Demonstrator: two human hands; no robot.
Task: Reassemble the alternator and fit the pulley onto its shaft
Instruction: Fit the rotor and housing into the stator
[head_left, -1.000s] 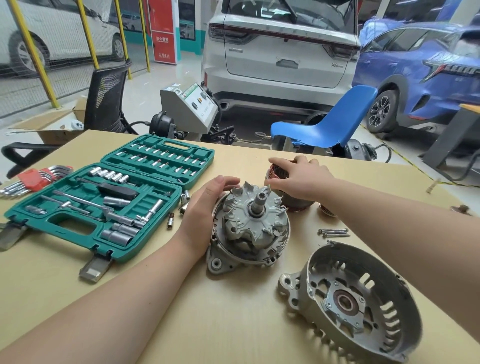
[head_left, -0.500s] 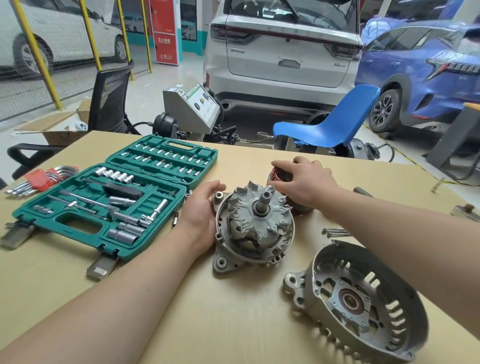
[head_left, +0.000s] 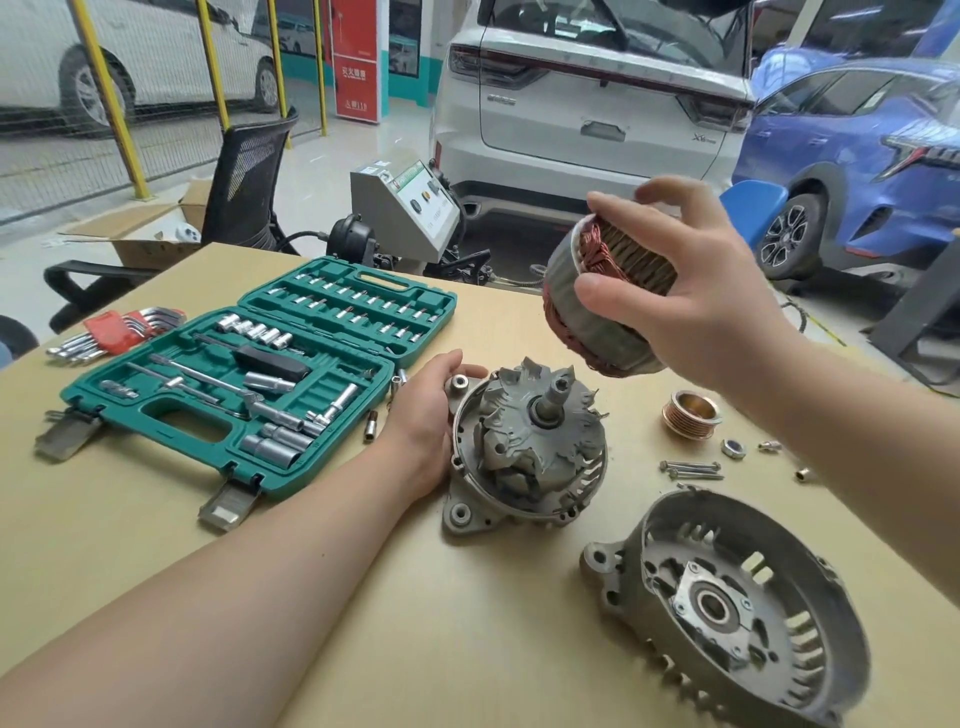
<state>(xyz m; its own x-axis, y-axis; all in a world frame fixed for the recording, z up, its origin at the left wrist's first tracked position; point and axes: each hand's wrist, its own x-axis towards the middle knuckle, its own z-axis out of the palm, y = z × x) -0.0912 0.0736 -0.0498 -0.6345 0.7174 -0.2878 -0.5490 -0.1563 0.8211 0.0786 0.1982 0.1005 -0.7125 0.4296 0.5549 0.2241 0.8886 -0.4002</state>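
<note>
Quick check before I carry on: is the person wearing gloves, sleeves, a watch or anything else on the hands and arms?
No. Both hands, left and right, are bare, with no gloves, rings or watch in view. Both forearms are bare as far as the picture shows; no sleeve edge appears.

Teal socket case (head_left: 156, 415), copper-wound stator (head_left: 597, 291) (grey band).

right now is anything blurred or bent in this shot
Head view: the stator and right hand are slightly motion-soft; wide-angle bowing curves the table edges and stretches the loose housing; light is soft, shadows faint.
</note>
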